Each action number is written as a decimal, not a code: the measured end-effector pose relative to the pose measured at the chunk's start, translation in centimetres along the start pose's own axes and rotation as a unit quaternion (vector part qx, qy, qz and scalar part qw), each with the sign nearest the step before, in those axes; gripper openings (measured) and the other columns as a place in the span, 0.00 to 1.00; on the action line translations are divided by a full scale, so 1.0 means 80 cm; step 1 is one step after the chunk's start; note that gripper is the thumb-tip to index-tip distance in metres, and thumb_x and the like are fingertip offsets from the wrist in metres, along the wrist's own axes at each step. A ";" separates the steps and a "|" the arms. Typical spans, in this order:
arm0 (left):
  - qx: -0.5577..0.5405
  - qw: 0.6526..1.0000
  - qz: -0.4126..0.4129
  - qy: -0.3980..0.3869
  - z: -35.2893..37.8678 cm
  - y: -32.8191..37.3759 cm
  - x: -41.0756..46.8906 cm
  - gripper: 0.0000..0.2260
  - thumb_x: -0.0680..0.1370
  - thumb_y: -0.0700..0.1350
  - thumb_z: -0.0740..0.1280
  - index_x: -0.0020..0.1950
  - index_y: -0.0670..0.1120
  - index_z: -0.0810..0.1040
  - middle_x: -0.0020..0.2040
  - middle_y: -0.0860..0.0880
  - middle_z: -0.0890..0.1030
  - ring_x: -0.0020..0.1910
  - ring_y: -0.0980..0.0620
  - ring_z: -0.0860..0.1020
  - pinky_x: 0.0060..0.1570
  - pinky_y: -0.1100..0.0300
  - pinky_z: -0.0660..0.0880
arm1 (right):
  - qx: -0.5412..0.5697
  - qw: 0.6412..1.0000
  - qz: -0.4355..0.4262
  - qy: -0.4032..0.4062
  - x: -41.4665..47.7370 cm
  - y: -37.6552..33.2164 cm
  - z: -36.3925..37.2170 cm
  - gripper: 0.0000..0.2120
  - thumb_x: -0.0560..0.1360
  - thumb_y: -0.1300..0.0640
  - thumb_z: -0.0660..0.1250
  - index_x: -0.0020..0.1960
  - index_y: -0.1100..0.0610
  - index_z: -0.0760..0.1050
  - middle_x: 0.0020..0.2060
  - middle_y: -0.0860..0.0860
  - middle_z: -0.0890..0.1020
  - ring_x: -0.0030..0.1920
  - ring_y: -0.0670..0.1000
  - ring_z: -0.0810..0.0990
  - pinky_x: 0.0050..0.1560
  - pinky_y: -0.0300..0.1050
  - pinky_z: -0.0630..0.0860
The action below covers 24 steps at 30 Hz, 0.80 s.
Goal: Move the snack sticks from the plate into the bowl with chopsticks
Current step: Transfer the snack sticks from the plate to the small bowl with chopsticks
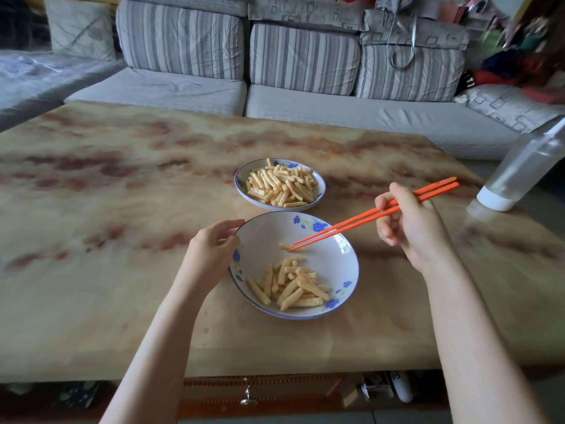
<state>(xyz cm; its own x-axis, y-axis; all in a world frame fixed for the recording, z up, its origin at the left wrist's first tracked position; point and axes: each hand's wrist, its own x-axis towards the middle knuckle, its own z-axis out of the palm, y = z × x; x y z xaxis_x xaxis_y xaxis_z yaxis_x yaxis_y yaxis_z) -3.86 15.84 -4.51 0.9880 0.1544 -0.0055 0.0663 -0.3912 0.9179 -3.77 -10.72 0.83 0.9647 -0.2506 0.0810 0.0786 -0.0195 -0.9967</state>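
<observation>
- Below the table's near edge is a drawer (260,393) with a metal pull, and there is small clutter to its right.
- The table (91,301) is wide. Bare marbled top runs left of the dishes and in front of them. Both forearms cross the near edge.
- The bowl (269,237) sits about mid-table, well back from the near edge. A pile (293,286) of snack sticks lies in its near half, and the far half is mostly bare wall.
- The left hand (214,244) holds the bowl's left rim, with fingers and thumb curled onto it.
- The right hand (409,224) is up off the table to the right of the bowl, its fingers wrapped round the chopsticks (367,214).
- The chopsticks slant down and left over the bowl's far-right rim, lying close together.
- Their tips nearly meet at one stick (285,246) inside the bowl, apart from the pile. I cannot tell whether they clamp it or only touch it.
- The plate (241,179) stands just beyond the bowl, with a narrow gap between the rims. It is heaped with sticks (281,185).
- A clear bottle (522,166) with a white end stands near the table's right edge, beyond the right hand. The chopsticks' upper ends point toward it but stay apart from it.
- Past the plate, the top runs bare to the far edge.
- A sofa (305,108) runs along that far edge, with striped cushions (302,59) against its back. Blurred clutter is piled at the far right.
</observation>
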 end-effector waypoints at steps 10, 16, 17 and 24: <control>0.004 1.000 0.006 -0.002 0.000 0.000 0.001 0.18 0.76 0.36 0.60 0.60 0.51 0.80 0.54 0.47 0.82 0.49 0.51 0.79 0.43 0.66 0.73 | 0.151 0.977 -0.053 0.142 0.012 -0.010 0.018 0.18 0.81 0.57 0.53 0.34 0.58 0.68 0.20 0.46 0.73 0.18 0.48 0.66 0.21 0.37 0.58; 0.006 1.000 0.009 0.000 0.000 0.001 0.002 0.18 0.76 0.35 0.60 0.60 0.51 0.81 0.53 0.48 0.82 0.46 0.52 0.79 0.40 0.70 0.72 | 0.163 0.959 -0.084 0.217 0.038 0.001 0.057 0.19 0.82 0.56 0.52 0.34 0.58 0.68 0.16 0.49 0.70 0.17 0.49 0.67 0.21 0.36 0.60; 0.005 1.000 0.009 0.000 -0.001 0.001 0.002 0.18 0.76 0.35 0.60 0.60 0.51 0.81 0.52 0.48 0.82 0.44 0.52 0.79 0.37 0.71 0.72 | 0.161 0.958 -0.087 0.221 0.042 0.004 0.064 0.19 0.82 0.56 0.52 0.34 0.58 0.68 0.16 0.50 0.69 0.17 0.49 0.67 0.21 0.36 0.60; 0.011 1.000 0.011 0.001 -0.002 0.002 0.003 0.18 0.76 0.35 0.60 0.60 0.51 0.81 0.52 0.48 0.82 0.45 0.52 0.79 0.39 0.69 0.72 | 0.111 0.969 -0.084 0.203 0.064 0.014 0.090 0.21 0.82 0.53 0.52 0.33 0.58 0.70 0.17 0.51 0.72 0.17 0.51 0.67 0.21 0.38 0.62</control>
<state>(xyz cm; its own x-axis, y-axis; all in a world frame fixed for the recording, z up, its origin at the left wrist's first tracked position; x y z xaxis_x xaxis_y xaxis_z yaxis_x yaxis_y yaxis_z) -3.67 15.92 -4.28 0.9891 0.1465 0.0155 0.0473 -0.4151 0.9085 3.07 -5.04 0.17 0.7587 -0.6230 0.1903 0.3222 0.1050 -0.9408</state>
